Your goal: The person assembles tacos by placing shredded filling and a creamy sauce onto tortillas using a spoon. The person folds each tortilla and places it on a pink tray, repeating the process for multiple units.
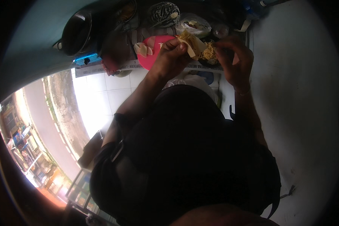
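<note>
In my left hand is a thin pale wrapper sheet, gripped between thumb and fingers, with a tuft of yellowish noodles on it. Just to its right, my right hand has its fingertips drawn together at the edge of a pile of noodles. How much is pinched there is hard to see in the dim light. A bright pink plate lies beyond and left of my left hand. Several pale folded wrapper pieces rest near its left side.
Along the back of the table stand a dark pot, a bowl with white smears and a clear plastic bag with food inside. A blue packet lies at the left. The wall rises close on my right.
</note>
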### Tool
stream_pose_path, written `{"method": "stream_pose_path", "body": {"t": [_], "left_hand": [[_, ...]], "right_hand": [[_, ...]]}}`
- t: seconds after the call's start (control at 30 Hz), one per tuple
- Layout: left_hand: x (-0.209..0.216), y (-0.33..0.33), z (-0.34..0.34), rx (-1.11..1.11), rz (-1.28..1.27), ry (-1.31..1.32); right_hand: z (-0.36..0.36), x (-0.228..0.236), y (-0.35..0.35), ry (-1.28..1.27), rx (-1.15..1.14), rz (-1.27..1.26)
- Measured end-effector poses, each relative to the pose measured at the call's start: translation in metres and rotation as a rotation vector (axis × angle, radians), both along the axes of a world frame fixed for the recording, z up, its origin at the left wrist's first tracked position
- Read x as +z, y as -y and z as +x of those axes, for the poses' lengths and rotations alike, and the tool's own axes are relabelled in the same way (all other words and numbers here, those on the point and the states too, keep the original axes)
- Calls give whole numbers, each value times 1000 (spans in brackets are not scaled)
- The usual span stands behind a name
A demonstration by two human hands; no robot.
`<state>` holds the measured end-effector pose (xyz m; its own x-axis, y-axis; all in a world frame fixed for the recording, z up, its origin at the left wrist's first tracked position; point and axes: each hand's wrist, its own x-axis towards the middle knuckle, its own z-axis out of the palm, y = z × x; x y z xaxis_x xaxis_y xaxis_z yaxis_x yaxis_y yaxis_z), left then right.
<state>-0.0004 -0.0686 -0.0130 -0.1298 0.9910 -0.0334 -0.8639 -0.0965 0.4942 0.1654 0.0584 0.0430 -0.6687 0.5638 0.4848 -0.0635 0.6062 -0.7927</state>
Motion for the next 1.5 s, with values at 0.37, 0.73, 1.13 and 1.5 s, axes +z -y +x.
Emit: {"method": "stream_pose_path", "body": {"t": [0.37, 0.73, 1.13, 1.5], "left_hand": [[-9, 21, -2, 111, -41, 3], [-11, 20, -3, 44, 7, 61], [-27, 45, -34, 341, -158, -158], [-52, 92, -157, 291, -267, -138]], "right_hand": [[-24, -4, 6, -59, 181, -121], [-18, -4, 3, -74, 160, -41], [-51, -123, -2, 458, 101, -475], [-234, -293, 29, 718, -34, -86]]}}
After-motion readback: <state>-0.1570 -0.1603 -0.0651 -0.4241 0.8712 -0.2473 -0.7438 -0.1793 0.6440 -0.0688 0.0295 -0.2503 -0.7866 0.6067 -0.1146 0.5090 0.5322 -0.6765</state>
